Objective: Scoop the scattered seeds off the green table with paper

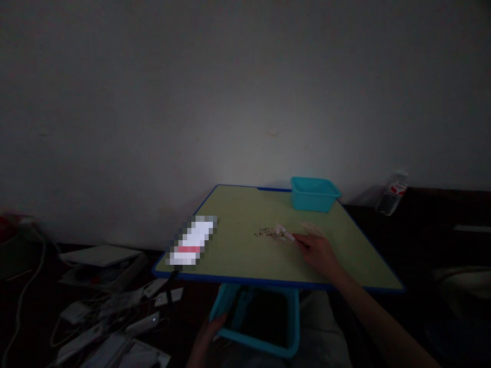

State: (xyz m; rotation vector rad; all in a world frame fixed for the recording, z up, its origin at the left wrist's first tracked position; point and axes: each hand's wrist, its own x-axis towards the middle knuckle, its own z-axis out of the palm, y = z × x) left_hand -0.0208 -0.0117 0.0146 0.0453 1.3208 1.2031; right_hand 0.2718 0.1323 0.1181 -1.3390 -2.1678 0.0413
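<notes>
Specks (264, 232): dark and pale bits are strewn on the yellow-green tabletop (238, 260), left of its middle line to the right hand (318, 250), toward ten o'clock from it; being small and loose, they could be scattered by a quick flick

Right hand: fingers are closed in a pinch on a white strip (286, 233), its far end laid among the specks; if the grip were loosened or the strip bent, bits could be left behind

Pale patch (311, 228): fine grains are spread just past the knuckles at twelve o'clock; they could be smeared by a dragging wrist

Left hand (210, 329): the lower tub (264, 345) is held by its rim at nine o'clock, fingers curled over it

Lower tub: dark inside, its contents cannot be told; below the table's near edge, at seven o'clock from the right hand, it could be tipped by a one-sided hold, or missed by falling bits

Upper tub (312, 199): stood at one o'clock on the tabletop, it could be nudged by an overlong reach

Phone (194, 240): lit and lying at nine o'clock, it could be dusted by stray specks
</notes>
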